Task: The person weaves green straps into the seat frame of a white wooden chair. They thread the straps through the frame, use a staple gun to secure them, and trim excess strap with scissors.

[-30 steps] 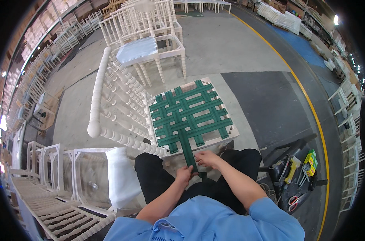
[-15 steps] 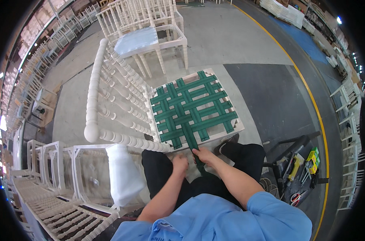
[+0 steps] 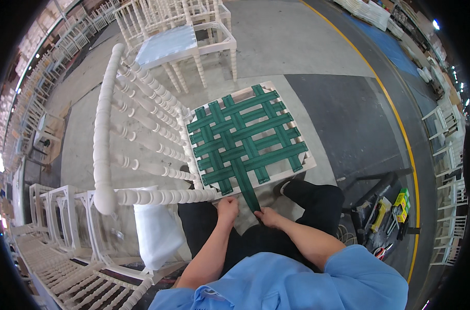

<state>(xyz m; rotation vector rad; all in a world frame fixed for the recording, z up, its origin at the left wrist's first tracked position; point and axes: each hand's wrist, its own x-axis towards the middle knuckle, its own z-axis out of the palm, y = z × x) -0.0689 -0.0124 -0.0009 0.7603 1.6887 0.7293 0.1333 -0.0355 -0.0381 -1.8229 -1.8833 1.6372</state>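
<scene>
Between my knees and beyond them stands a white wooden chair with a turned spindle back on its left side. Green webbing straps are woven across its seat frame. One loose green strap runs from the weave over the near rail toward my lap. My right hand grips that strap, the fingers closed around it. My left hand is closed just below the near left corner of the seat, beside the rail; what its fingers hold, if anything, is hidden.
A tool stand on the right carries a yellow-handled tool, a yellow-green box and red-handled scissors. White chairs stand ahead, one with a white seat panel. More chair frames and a white wrapped bundle are at left.
My right hand has moved down toward my lap along the strap, which looks straighter. My left hand has shifted slightly left. The chair's back appears tilted further toward the left and nearer.
</scene>
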